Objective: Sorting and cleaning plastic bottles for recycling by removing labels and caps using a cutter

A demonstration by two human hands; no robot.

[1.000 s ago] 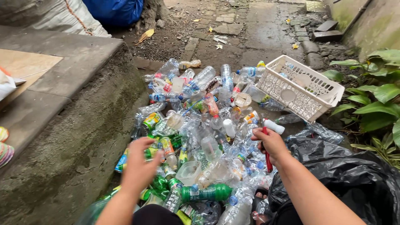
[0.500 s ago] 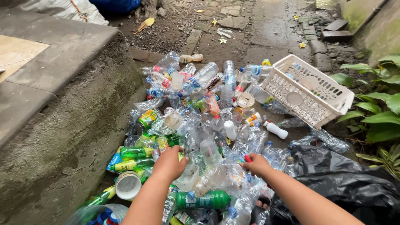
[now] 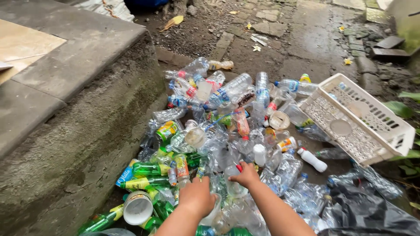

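Change: both hands have come closer together at the near edge of the heap since half a second ago; the view has tilted slightly.
Left hand (image 3: 197, 197): lies palm-down on the clear plastic bottles (image 3: 227, 148); whether its grip is closed cannot be told.
Right hand (image 3: 247, 175): grip closed on a clear bottle with a red cap (image 3: 234, 181), just beside the left hand.
Count: one white basket (image 3: 358, 120), tipped on its side at the right; one black bag (image 3: 367, 214); the bottles too many to count; several green bottles (image 3: 146, 169) at the left.
Ground: wet dirt and paving stones (image 3: 302, 39); a concrete step (image 3: 65, 109) on the left.
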